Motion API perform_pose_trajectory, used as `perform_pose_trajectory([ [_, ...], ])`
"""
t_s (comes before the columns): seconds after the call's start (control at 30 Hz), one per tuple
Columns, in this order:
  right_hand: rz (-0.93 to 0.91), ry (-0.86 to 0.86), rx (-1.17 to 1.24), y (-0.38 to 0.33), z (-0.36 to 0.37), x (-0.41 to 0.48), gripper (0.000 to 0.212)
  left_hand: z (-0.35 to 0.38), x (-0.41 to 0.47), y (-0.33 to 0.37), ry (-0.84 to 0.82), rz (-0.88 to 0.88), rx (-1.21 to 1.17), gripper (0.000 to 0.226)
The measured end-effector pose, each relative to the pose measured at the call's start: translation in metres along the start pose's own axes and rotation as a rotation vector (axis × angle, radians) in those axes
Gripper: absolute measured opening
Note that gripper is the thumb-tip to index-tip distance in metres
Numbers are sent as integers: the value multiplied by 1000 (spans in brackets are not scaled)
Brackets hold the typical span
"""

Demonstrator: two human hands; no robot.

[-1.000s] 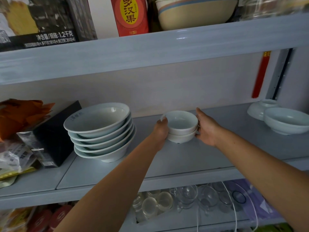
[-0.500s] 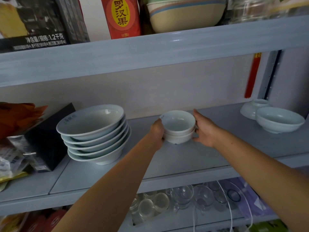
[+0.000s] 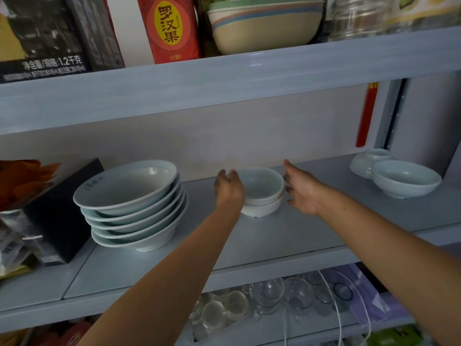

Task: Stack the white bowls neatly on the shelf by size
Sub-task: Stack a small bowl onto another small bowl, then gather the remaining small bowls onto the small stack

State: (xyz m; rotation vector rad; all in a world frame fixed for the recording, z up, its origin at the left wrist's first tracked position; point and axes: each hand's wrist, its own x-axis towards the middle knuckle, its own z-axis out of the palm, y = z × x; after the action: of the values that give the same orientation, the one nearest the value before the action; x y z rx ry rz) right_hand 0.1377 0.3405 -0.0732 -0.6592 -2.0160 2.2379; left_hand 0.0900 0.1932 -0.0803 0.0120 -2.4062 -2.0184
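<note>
Two small white bowls (image 3: 262, 193) sit nested in the middle of the grey shelf (image 3: 287, 236). My left hand (image 3: 228, 189) is just left of this pair, fingers apart, at most brushing the rim. My right hand (image 3: 300, 189) hovers just to the right, fingers spread, holding nothing. A stack of several wide white bowls (image 3: 132, 206) stands at the left. At the far right a medium white bowl (image 3: 405, 179) stands upright beside an upturned white bowl (image 3: 366, 162).
A black box (image 3: 62, 211) and snack packets (image 3: 17, 186) crowd the shelf's left end. The shelf above holds a red carton (image 3: 169, 28) and coloured bowls (image 3: 264, 23). Glass cups (image 3: 249, 303) fill the shelf below. A red strip (image 3: 365, 116) hangs at the back right.
Both hands have let go of the nested small bowls, which now rest on the shelf. The fingers have spread and drawn slightly away from the bowls.
</note>
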Motion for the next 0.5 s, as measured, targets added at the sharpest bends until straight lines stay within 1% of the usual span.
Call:
perform_pose_trajectory([
  [0.03,-19,19,15,-3,-4,0,70,2,-6,6,33,117,59,50],
  [0.1,-62,35,27,-8,-14,-3,70,12,-17,23,45,306,74,48],
  [0.17,-121,80,24,-13,-30,-4,67,30,-24,38,-1,365,32,46],
  [0.3,-208,267,-54,-24,-80,-12,60,76,-39,58,-205,272,-66,45],
  [0.33,-219,314,-65,-26,-95,-16,55,88,-44,61,-247,239,-79,44],
  [0.4,-245,396,-62,-30,-125,-23,34,115,-51,65,-327,145,-31,41],
  [0.47,-289,498,-53,-33,-153,-31,23,142,-59,65,-425,72,20,39],
  [0.5,-309,554,-51,-34,-166,-35,19,154,-63,63,-488,51,7,36],
])
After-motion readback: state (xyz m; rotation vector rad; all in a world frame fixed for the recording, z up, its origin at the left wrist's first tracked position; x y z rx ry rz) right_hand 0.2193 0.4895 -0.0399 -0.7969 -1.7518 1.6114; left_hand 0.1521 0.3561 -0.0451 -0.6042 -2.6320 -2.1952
